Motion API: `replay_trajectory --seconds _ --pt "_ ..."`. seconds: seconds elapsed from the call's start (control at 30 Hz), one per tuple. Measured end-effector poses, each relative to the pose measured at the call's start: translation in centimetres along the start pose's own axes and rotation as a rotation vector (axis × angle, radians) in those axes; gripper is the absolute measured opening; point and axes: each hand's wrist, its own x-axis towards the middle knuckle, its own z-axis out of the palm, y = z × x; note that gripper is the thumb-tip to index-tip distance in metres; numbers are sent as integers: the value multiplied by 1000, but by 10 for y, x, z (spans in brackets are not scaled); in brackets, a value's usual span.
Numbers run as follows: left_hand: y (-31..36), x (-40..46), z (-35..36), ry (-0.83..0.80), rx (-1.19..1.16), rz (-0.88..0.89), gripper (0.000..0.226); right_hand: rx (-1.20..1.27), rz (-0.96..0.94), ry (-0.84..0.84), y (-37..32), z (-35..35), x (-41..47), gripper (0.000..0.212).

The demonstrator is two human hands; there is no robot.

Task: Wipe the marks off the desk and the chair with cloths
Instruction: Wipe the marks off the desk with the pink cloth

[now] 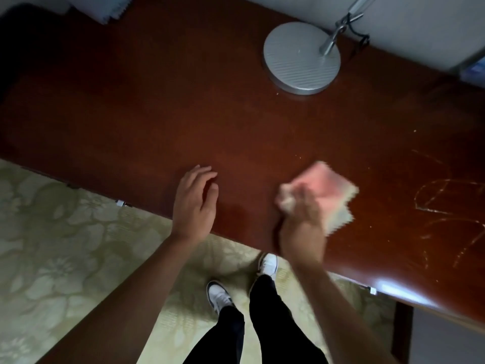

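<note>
Right hand (301, 227) grips pink cloth (325, 190), blurred, on desk (157, 114) lower centre-right; cloth pokes out above the fingers. Chalky marks (446, 200) just right. Left hand (195, 203) empty, fingers spread loosely.

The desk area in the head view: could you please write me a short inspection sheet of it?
Surface: reddish-brown wooden desk, glossy; pale chalk-like marks on its right part, a few small specks nearby.
Job's things: pink cloth, blurred, lying on the desk left of the marks; no chair seen.
Clutter: round grey lamp base with metal stem at the back.
Grippers: right hand holds the cloth; left hand empty, fingers spread over the desk edge.
Cables: thin dark cable behind the lamp.
Surroundings: floral-patterned floor, pale wall behind.
</note>
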Motion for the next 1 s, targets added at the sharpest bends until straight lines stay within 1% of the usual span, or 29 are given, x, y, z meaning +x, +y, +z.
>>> replay_trajectory --seconds 0.07,0.13,0.17,0.23,0.3,0.33,0.4,0.43,0.47,0.53,0.57,0.6,0.63,0.7,0.73,0.77,0.8,0.83,0.9,0.97,1.0 --pt "1 -2 3 -7 61 10 38 20 138 70 52 -23 34 51" --pt "1 -4 5 5 87 13 39 15 144 68 70 -33 78 47" --pt "1 -3 6 17 99 11 39 6 107 52 63 -30 99 46" --pt "1 -3 9 37 122 11 41 -6 -36 37 29 -16 109 48" --pt "1 -4 9 46 142 20 42 2 -260 6 -1 3 68 55" --pt "1 -4 9 53 154 31 43 25 -362 -31 -5 6 39 57" --pt "1 -2 9 48 179 49 43 42 -491 -114 19 -3 14 55" --pt "0 -3 10 37 187 51 43 30 -502 -103 40 -12 25 53" --pt "-1 -3 10 38 194 45 42 21 -448 -53 57 -19 47 52" --pt "-1 -2 13 57 217 29 41 48 -276 29 70 -30 107 48" --pt "1 -1 15 71 241 18 40 56 -206 37 60 -30 129 47" --pt "2 0 18 87 280 15 38 83 -193 35 41 -25 137 48" --pt "4 -1 20 104 322 19 37 96 -241 8 25 -19 129 51" --pt "9 1 26 123 387 61 34 112 -412 -53 14 -7 85 54" --pt "11 1 27 111 408 81 33 120 -483 -96 24 -5 58 54" --pt "14 5 30 97 414 95 33 133 -528 -130 40 -9 46 53" --pt "16 6 32 81 416 96 35 142 -539 -128 58 -16 49 52" --pt "19 7 34 67 415 77 36 108 -513 -72 73 -20 64 50" --pt "21 10 36 57 392 28 39 102 -357 53 88 -34 120 44" --pt "23 12 34 79 365 8 41 132 -219 202 70 -43 172 36" --pt "21 11 36 102 380 17 41 144 -197 173 57 -34 182 37"
